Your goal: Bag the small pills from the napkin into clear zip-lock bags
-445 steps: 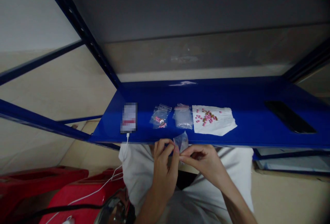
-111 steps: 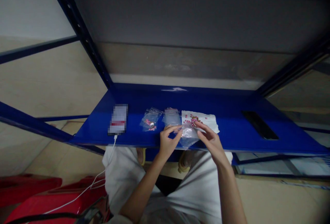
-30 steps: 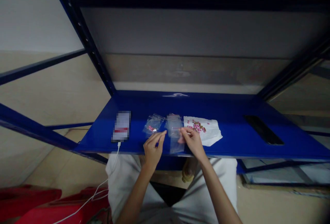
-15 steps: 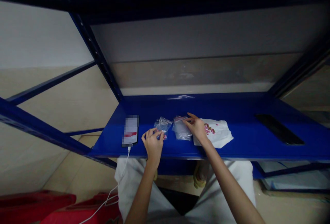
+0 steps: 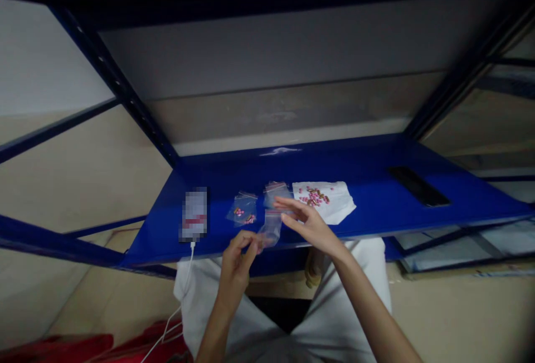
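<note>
Pinching clear bag (image 5: pixel 272 229) with left hand (image 5: pixel 237 257); holding right hand (image 5: pixel 313 229) beside bag's top, thumb and fingers spread, near pills (image 5: pixel 314 197) on white paper (image 5: pixel 341 202).

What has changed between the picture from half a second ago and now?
The left hand has left the filled bags and come nearer the person, now pinching a clear bag. The right hand has moved from the far end of the bag stack toward its near end, fingers spread; touching the clear bag or not is unclear. Unmoved: the paper sheet, cabled phone and dark phone.
</note>
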